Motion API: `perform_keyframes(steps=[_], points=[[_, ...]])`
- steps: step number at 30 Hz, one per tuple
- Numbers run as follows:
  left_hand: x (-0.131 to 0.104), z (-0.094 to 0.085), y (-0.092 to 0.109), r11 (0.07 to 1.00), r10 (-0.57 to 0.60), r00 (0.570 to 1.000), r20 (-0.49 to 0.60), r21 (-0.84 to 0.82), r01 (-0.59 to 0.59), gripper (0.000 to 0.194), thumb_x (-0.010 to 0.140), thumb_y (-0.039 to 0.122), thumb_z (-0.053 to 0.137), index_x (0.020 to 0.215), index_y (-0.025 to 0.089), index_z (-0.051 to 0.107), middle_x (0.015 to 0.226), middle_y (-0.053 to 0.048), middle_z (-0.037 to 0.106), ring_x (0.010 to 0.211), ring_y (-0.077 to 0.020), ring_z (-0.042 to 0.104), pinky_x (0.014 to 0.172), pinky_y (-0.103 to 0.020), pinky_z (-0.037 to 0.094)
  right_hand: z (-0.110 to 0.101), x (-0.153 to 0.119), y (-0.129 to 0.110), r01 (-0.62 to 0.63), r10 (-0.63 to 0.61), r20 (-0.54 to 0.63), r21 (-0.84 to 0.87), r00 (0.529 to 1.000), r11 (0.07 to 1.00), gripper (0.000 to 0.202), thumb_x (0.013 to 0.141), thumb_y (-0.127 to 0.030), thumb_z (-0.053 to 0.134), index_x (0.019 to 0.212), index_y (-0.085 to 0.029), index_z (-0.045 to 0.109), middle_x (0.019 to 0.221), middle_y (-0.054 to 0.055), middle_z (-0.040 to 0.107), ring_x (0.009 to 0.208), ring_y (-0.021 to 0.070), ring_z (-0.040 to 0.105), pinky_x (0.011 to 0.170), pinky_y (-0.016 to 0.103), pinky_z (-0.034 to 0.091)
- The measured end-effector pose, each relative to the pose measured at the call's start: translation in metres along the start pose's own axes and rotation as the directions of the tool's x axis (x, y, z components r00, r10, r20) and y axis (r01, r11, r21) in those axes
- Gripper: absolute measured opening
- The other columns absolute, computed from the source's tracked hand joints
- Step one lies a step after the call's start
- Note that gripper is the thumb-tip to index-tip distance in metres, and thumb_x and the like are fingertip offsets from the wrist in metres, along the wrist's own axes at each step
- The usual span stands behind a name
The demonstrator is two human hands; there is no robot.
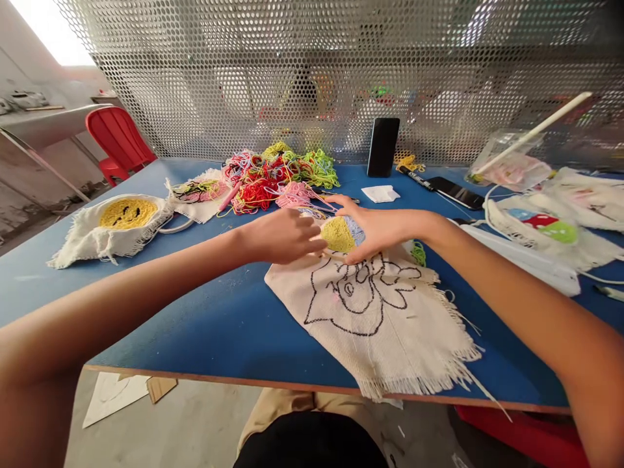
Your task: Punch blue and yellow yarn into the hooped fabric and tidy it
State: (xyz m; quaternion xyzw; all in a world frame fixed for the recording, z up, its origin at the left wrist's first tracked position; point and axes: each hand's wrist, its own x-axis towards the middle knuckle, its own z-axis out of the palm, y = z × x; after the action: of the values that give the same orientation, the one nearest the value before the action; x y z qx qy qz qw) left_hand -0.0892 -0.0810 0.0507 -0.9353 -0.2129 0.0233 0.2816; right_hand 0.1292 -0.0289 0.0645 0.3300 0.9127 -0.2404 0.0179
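Both hands met over the far end of the cloth (385,318), near the middle of the desk (209,318). The left hand (283,235) was curled loosely, its fingertips pressed against a tufted patch (341,234) of yellow and pale blue yarn at the cloth's upper edge; whether it pinched a strand could not be told. The right hand (377,227) cupped the same patch from the far side, fingers bent around it and thumb toward the tangle of yarn behind.

The cloth was one piece of coarse cream fabric with frayed edges, lying flat and askew, its near corner reaching the desk's front edge. A flower-like outline in black was drawn on it, mostly unfilled; only the patch under the hands carried yarn.

Toward the desk's far edge lay one heap of loose yarn (280,175) in red, pink, yellow and green. Two phones were in sight: one (383,147) stood upright against the perforated screen, one (455,192) lay flat to its right. At the left edge sat one hooped piece with a yellow smiley face (127,213), and beside it another worked cloth (199,192). Further worked pieces (546,231) lay by the right edge.
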Motion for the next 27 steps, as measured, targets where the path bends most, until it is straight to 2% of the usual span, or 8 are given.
perform_keyframes(steps=[3,5,10,14,18,22,24,27], points=[[-0.005,0.015,-0.017,0.939,-0.315,0.949,0.021,-0.139,0.315,0.032,0.091,0.036,0.034,0.105,0.016,0.055,0.091,-0.007,0.062,0.082,-0.0144,0.056,0.06,-0.022,0.038,0.007,-0.008,0.0,0.144,-0.151,-0.107,-0.073,0.983,0.987,0.118,0.054,-0.053,0.071,0.142,-0.029,-0.003,0.149,0.011,0.011,0.133,0.0339,0.022,0.106,0.05,0.024],[-0.003,0.023,-0.028,0.862,-0.425,0.904,0.04,-0.285,0.418,0.04,0.093,0.04,0.028,0.111,0.013,0.053,0.099,-0.009,0.062,0.089,-0.0141,0.057,0.067,-0.021,0.042,0.012,-0.012,-0.002,0.219,-0.245,-0.173,-0.158,0.954,0.963,0.118,0.054,-0.052,0.071,0.142,-0.028,-0.004,0.15,0.009,0.001,0.136,0.0328,0.011,0.108,0.05,0.019],[0.017,0.022,-0.034,0.682,-0.349,0.911,0.219,-0.607,0.408,0.056,0.095,0.036,0.011,0.095,0.01,0.061,0.083,-0.006,0.067,0.069,-0.0086,0.058,0.061,-0.017,0.044,0.022,-0.018,-0.011,0.295,-0.393,-0.259,-0.346,0.882,0.891,0.116,0.054,-0.047,0.074,0.141,-0.027,0.001,0.149,0.009,-0.008,0.137,0.0325,0.003,0.108,0.052,0.017],[0.026,0.008,-0.026,0.519,-0.302,0.932,0.202,-0.785,0.338,0.042,0.094,0.031,0.021,0.101,0.007,0.055,0.096,-0.011,0.065,0.08,-0.0101,0.06,0.062,-0.017,0.045,0.024,-0.022,-0.007,0.326,-0.435,-0.307,-0.347,0.846,0.879,0.116,0.051,-0.057,0.073,0.141,-0.03,0.005,0.15,0.006,-0.011,0.137,0.0339,-0.002,0.108,0.053,0.013],[0.02,-0.001,-0.017,0.311,-0.345,0.934,0.09,-0.928,0.204,0.033,0.093,0.024,0.024,0.117,0.009,0.04,0.11,-0.015,0.059,0.094,-0.0125,0.059,0.07,-0.02,0.047,0.019,-0.025,0.01,0.251,-0.188,-0.572,0.032,0.798,0.968,0.101,0.067,-0.07,0.051,0.141,-0.022,0.001,0.151,0.012,-0.004,0.137,0.0314,0.005,0.108,0.049,0.015],[0.011,-0.011,-0.013,0.255,-0.439,0.897,0.058,-0.949,0.187,0.033,0.094,0.023,0.024,0.122,0.013,0.038,0.104,-0.011,0.061,0.095,-0.0148,0.059,0.073,-0.026,0.049,0.015,-0.024,0.025,0.122,0.084,-0.317,0.578,0.945,0.807,0.067,0.083,-0.064,0.028,0.126,-0.016,0.043,0.127,0.015,0.051,0.116,0.0268,0.048,0.098,0.04,0.035],[0.008,-0.018,-0.013,0.201,-0.543,0.838,0.056,-0.96,0.194,0.031,0.093,0.025,0.03,0.12,0.016,0.042,0.097,-0.007,0.062,0.093,-0.0162,0.06,0.074,-0.028,0.05,0.014,-0.025,0.03,0.093,0.083,-0.209,0.708,0.974,0.7,0.056,0.079,-0.063,0.042,0.105,-0.016,0.06,0.101,0.011,0.065,0.09,0.0221,0.061,0.082,0.034,0.046],[0.009,-0.03,-0.013,-0.028,-0.7,0.704,0.121,-0.989,0.142,0.028,0.089,0.027,0.04,0.114,0.019,0.048,0.093,-0.003,0.06,0.097,-0.0193,0.059,0.079,-0.032,0.05,0.006,-0.029,0.033,0.127,0.121,-0.242,0.8,0.963,0.587,0.038,0.072,-0.054,0.06,0.088,-0.019,0.062,0.08,0.004,0.067,0.067,0.0154,0.061,0.059,0.026,0.047]])
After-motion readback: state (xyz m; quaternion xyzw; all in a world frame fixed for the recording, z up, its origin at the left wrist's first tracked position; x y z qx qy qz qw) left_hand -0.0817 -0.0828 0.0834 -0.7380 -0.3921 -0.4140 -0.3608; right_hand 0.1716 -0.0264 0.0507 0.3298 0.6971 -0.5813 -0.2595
